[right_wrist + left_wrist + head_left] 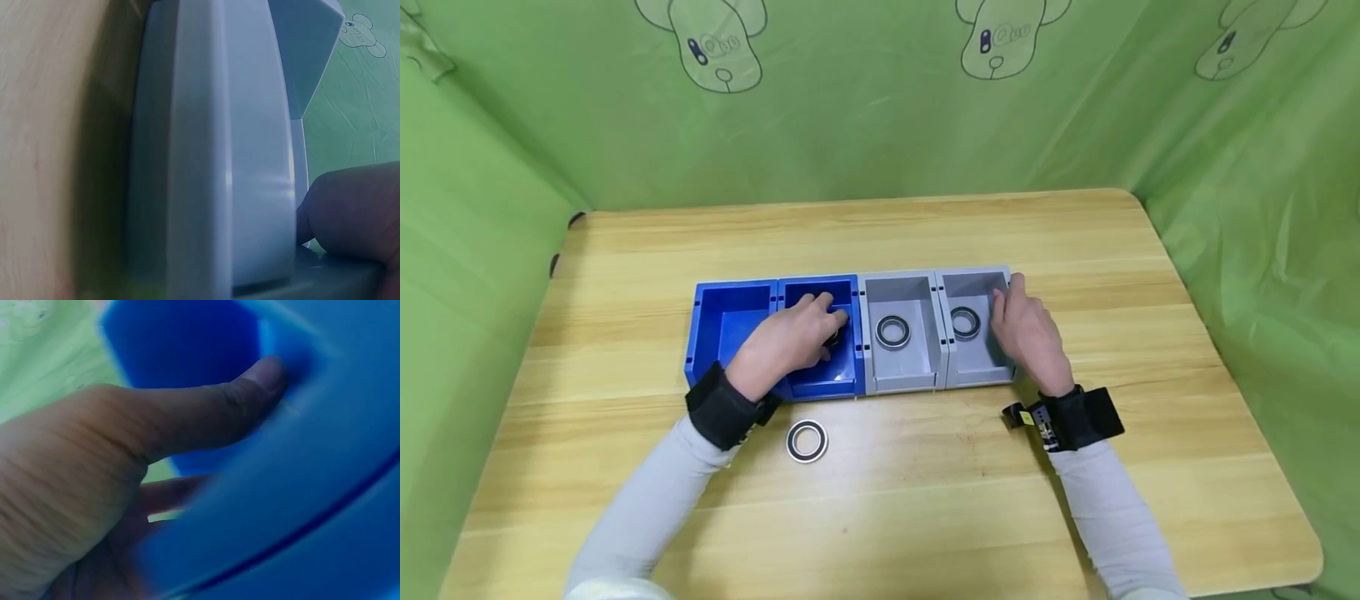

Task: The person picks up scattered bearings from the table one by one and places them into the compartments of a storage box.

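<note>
My left hand [793,337] reaches down into the second blue bin [823,387], thumb and fingers around a dark-edged ball bearing [832,339] that is mostly hidden beneath them. In the left wrist view the thumb [212,412] lies over the blue bin while the other fingertips are hidden behind its wall. My right hand [1030,333] holds the outer side wall of the rightmost grey bin [981,377], thumb inside and fingers along the outside. A bearing [966,322] lies flat in that bin, against its left side. Another bearing [892,332] lies in the neighbouring grey bin [904,382].
The bins stand side by side in a row, with an outer blue bin [737,329] at the left end. One more bearing [807,441] lies on the wooden table [910,500] in front of the row. Green curtains [865,125] surround the table at the back and sides.
</note>
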`<state>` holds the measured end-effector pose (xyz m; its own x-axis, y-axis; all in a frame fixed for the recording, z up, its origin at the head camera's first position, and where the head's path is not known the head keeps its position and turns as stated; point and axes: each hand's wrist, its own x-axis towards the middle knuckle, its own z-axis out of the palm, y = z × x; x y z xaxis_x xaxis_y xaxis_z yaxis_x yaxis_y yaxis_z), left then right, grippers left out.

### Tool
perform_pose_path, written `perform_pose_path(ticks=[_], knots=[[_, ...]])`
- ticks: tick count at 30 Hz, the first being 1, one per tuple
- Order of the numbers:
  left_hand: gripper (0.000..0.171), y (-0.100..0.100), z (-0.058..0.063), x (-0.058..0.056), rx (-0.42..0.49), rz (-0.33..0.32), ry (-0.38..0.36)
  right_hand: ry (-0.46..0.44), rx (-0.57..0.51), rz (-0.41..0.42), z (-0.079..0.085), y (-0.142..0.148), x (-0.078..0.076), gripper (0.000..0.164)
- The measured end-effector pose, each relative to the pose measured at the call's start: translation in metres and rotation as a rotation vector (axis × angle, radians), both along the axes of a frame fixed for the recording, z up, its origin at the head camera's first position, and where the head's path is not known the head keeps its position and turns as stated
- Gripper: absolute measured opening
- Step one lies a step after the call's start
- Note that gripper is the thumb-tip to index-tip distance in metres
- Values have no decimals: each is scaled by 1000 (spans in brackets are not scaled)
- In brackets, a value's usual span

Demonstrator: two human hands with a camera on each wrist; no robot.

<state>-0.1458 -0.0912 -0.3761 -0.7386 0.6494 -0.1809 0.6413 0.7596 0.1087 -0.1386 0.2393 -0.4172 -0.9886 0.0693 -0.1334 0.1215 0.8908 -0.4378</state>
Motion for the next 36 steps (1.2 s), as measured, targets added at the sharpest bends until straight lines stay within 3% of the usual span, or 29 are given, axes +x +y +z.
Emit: perform_pose_path(ticks=[3, 9, 15, 18, 24, 30, 36], knots=[[41, -6, 13, 12, 52, -12, 72, 2, 1, 2, 0, 0, 0, 36], [24, -18, 39, 39, 240, -127, 322, 17, 7, -8, 0, 1, 1, 36], [25, -27, 45, 66, 291, -188, 420, 23, 7, -6, -2, 2, 3, 35], [22, -29, 39, 82, 290, -196, 386, 29, 7, -3, -3, 1, 2, 34], [31, -33, 20, 110, 212, -123, 189, 37, 15, 1, 0, 0, 2, 34], [42, -33, 3, 121, 136, -59, 40, 36, 25, 1, 1, 0, 2, 35], [45, -31, -7, 127, 122, -26, 14, 26, 28, 10, 0, -1, 1, 35]])
